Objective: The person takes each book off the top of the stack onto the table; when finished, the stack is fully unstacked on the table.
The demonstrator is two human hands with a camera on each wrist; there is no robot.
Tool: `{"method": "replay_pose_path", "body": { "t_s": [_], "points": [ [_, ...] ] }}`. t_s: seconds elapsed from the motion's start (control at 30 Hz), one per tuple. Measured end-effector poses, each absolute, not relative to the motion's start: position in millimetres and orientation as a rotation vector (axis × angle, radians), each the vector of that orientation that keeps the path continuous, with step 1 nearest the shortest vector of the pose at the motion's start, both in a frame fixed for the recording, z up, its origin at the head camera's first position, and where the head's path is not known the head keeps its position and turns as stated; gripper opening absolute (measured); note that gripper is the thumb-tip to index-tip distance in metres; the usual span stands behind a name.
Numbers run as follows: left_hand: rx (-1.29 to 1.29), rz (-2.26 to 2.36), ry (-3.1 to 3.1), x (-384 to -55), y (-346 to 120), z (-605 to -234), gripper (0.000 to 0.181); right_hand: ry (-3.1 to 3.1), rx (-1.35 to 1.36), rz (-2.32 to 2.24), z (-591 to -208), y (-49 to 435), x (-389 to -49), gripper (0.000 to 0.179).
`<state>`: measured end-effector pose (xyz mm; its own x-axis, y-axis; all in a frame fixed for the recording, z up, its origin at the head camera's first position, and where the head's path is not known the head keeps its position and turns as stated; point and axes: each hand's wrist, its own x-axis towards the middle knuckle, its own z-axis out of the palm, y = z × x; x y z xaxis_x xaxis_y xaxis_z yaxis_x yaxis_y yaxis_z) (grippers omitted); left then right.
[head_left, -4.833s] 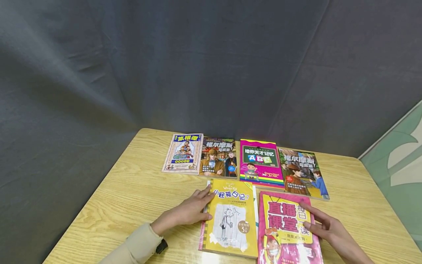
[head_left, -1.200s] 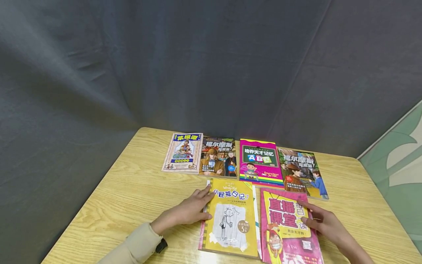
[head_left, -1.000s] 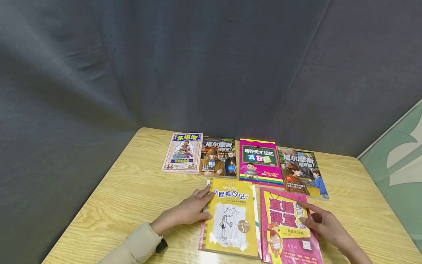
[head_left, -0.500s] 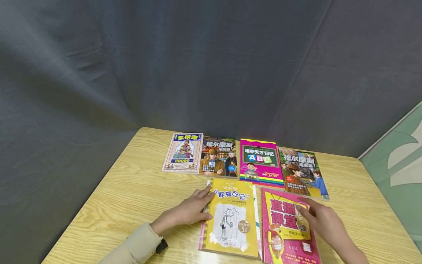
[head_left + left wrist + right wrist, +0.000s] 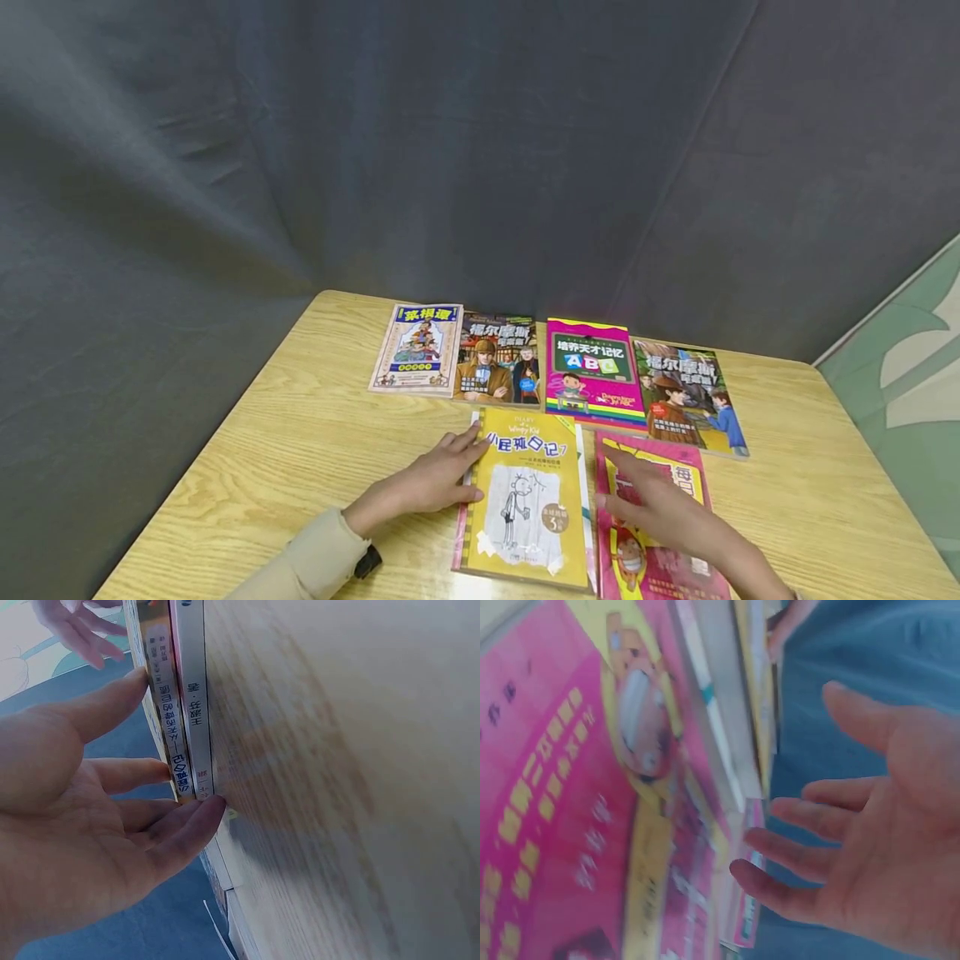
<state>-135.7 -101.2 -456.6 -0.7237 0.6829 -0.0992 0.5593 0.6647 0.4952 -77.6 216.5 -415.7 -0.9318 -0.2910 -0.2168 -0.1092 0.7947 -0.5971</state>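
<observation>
Right side is where the change is. Half a second ago my right hand (image 5: pixel 667 504) was at the right-hand edge of the pink book (image 5: pixel 663 573); now it has swung across the cover, fingertips by the left edge, next to the yellow book (image 5: pixel 525 500). The pink book itself looks hardly shifted, lying flat at the near side of the table (image 5: pixel 300 417).

Right grip: fingers spread and loose, nothing held. The right wrist view shows them clear of any edge; whether the palm brushes the cover I cannot tell.

Left hand (image 5: pixel 435 482) unchanged: thumb and fingers well apart, fairly straight, set against the left side of the yellow stack. Touching it, not wrapped around it. From the left wrist, a white spine (image 5: pixel 196 720) shows under the yellow one, so at least two books here, edges not quite flush.

What it means, my reading: the pink book's far side is unattended, and both hands now bracket the narrow strip between stack and pink book. Whether those two touch, I cannot tell.

Behind, four more lie flat in a row: cream book (image 5: pixel 417 346), brown-coat detective book (image 5: pixel 483 367), magenta ABC book (image 5: pixel 594 367), cave-cover book (image 5: pixel 688 396).
</observation>
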Motion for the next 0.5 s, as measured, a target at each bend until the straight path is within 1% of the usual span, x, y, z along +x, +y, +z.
{"method": "replay_pose_path", "body": {
  "t_s": [0.2, 0.5],
  "points": [
    [1.007, 0.635, 2.61, -135.8, -101.6, -458.0, 0.075, 2.651, -0.368, -0.836, -430.0, 207.8, -87.7, 0.079],
    [1.016, 0.629, 2.611, -137.0, -102.0, -459.3, 0.075, 2.743, -0.416, -0.684, -438.1, 203.6, -96.1, 0.084]
  ]
}}
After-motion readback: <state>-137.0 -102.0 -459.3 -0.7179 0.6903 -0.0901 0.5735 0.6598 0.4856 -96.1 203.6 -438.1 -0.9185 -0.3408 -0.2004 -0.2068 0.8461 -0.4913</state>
